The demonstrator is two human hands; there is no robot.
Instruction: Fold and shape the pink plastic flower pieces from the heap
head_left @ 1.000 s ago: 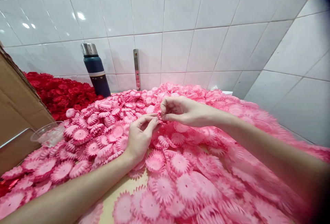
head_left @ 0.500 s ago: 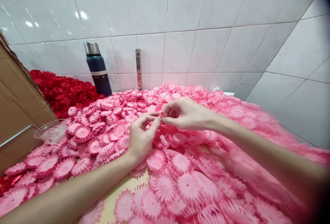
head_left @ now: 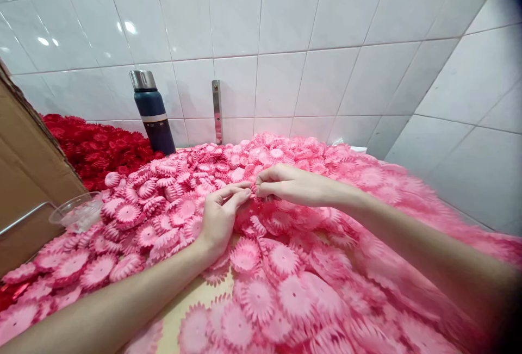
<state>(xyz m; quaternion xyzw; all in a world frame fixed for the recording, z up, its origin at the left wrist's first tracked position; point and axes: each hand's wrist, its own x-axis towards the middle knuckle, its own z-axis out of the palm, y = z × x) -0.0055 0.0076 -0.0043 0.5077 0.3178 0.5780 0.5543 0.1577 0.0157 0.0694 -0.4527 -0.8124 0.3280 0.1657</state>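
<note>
My left hand [head_left: 222,215] is closed in a pinch, thumb and index fingertips pressed together above the heap of pink fabric petal discs. Right against those fingertips, my right hand [head_left: 287,184] also pinches, its fingers curled. Whatever sits between the fingertips is too small and too hidden to name; a bit of pink shows there. Around both hands spread the pink petal discs [head_left: 260,300], round with notched edges and a small hole in the middle, many lying in stacks.
A dark blue bottle [head_left: 154,112] with a steel cap stands by the tiled wall [head_left: 285,11]. Red petals [head_left: 101,147] are heaped at left beside a cardboard box [head_left: 32,163]. A clear plastic tub [head_left: 79,212] sits near the box. A metal bracket [head_left: 217,112] is on the wall.
My right hand has tipped lower, and its fingers have curled closer together. My left thumb and fingers have drawn together. The view has shifted slightly.
</note>
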